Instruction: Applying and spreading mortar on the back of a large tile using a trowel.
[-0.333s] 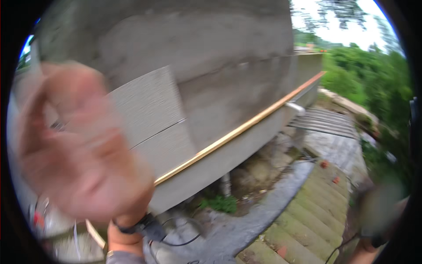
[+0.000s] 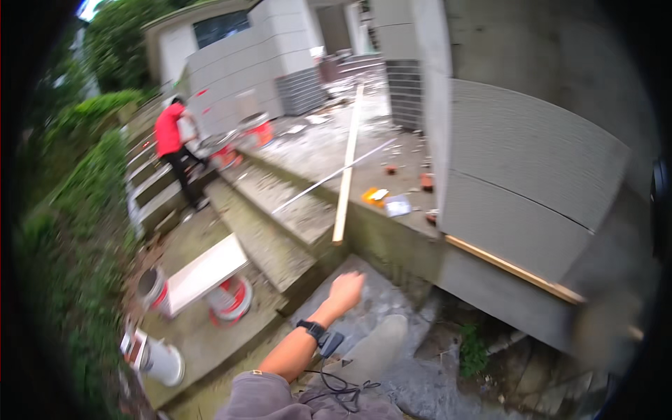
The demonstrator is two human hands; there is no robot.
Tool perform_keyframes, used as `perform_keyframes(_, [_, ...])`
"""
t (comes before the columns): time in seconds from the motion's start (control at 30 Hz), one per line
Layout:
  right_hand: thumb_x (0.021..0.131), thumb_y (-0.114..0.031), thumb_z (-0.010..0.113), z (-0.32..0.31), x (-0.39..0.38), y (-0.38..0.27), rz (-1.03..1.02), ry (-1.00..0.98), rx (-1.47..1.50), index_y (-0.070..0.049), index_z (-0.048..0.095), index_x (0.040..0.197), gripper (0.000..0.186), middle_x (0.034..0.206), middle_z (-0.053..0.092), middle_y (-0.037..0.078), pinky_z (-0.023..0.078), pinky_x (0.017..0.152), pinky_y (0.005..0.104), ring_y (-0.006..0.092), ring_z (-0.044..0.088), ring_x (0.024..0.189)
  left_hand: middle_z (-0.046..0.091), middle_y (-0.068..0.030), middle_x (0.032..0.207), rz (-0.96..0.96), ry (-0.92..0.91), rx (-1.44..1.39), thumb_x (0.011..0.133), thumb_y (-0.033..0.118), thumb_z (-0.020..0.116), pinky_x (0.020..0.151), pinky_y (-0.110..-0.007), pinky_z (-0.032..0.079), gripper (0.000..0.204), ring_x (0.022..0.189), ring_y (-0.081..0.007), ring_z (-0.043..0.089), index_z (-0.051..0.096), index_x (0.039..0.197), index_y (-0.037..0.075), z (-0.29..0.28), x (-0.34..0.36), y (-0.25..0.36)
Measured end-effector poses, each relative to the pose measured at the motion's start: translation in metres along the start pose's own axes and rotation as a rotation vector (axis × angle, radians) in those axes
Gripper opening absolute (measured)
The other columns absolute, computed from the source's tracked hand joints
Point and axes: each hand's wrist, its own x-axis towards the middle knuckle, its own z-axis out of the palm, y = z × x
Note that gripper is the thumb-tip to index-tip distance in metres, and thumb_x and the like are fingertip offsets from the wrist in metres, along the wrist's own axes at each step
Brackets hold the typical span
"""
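Observation:
My left hand (image 2: pixel 346 288) reaches forward over a concrete landing (image 2: pixel 381 297) at the foot of the steps. Its fingers are loosely bent and nothing is in it. A black band with a small device and a dangling cable sits on its wrist (image 2: pixel 313 329). Just right of the forearm lies a grey shape (image 2: pixel 378 346) that looks like my shoe. A blurred grey patch at the right rim (image 2: pixel 605 325) may be my right hand; its shape does not show.
A long wooden plank (image 2: pixel 348 161) and a thin metal rod (image 2: pixel 329 178) lie on the raised concrete slab. A white board (image 2: pixel 206 271) rests on red-and-white buckets (image 2: pixel 234 301). A person in a red shirt (image 2: pixel 170 131) stands by the far steps. Grey siding wall (image 2: pixel 525 189) is at the right.
The view has swung away from the wall toward the steps and yard. My left hand, raised close to the camera before, is now lower and stretched out ahead.

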Motion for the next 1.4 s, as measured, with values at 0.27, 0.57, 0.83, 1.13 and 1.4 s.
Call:
perform_keyframes(0.27, [0.086, -0.039, 0.063, 0.227, -0.382, 0.016, -0.922, -0.855, -0.088, 0.002, 0.070, 0.095, 0.043, 0.104, 0.066, 0.022, 0.045, 0.080, 0.0501, 0.0341, 0.061, 0.098, 0.067, -0.0292, 0.112, -1.606, -0.460, -0.248, 0.080, 0.021, 0.073, 0.091, -0.044, 0.055, 0.033, 0.109, -0.0406, 0.066, 0.071, 0.100, -0.005, 0.134, -0.438, -0.110])
perform_keyframes(0.57, [0.086, -0.030, 0.065, 0.262, -0.185, -0.188, -1.139, -1.189, 0.361, 0.000, 0.071, 0.098, 0.033, 0.094, 0.069, 0.020, 0.049, 0.075, 0.0484, 0.0366, 0.063, 0.085, 0.068, -0.0282, 0.113, -2.427, -0.127, -0.629, 0.078, 0.030, 0.079, 0.094, -0.043, 0.054, 0.044, 0.111, -0.0375, 0.065, 0.071, 0.100, -0.007, 0.178, -0.716, 0.040])
perform_keyframes(0.83, [0.085, -0.019, 0.067, 0.285, -0.168, -0.371, -1.181, -1.469, 0.561, -0.001, 0.071, 0.097, 0.022, 0.085, 0.072, 0.017, 0.053, 0.072, 0.0453, 0.0366, 0.065, 0.075, 0.066, -0.0307, 0.116, -2.573, -0.184, -0.567, 0.081, 0.041, 0.077, 0.095, -0.043, 0.053, 0.061, 0.113, -0.0404, 0.064, 0.066, 0.110, -0.011, 0.131, -0.740, 0.086])
perform_keyframes(1.13, [0.088, -0.008, 0.063, 0.159, -0.261, -0.514, -1.264, -1.673, 0.518, 0.000, 0.069, 0.108, 0.022, 0.095, 0.071, 0.019, 0.053, 0.083, 0.0414, 0.0322, 0.068, 0.088, 0.067, -0.0278, 0.117, -2.573, -0.376, -0.606, 0.081, 0.045, 0.075, 0.096, -0.042, 0.053, 0.064, 0.113, -0.0378, 0.065, 0.065, 0.114, -0.008, 0.113, -0.741, 0.015])
perform_keyframes(1.4, [0.087, -0.009, 0.064, -0.019, -0.265, -0.624, -1.522, -1.700, 0.543, -0.001, 0.070, 0.100, 0.016, 0.094, 0.072, 0.019, 0.054, 0.082, 0.0416, 0.0325, 0.069, 0.088, 0.067, -0.0264, 0.118, -2.527, -0.150, -0.636, 0.083, 0.047, 0.070, 0.096, -0.044, 0.052, 0.058, 0.112, -0.0394, 0.064, 0.069, 0.108, -0.005, 0.111, -0.774, -0.107])
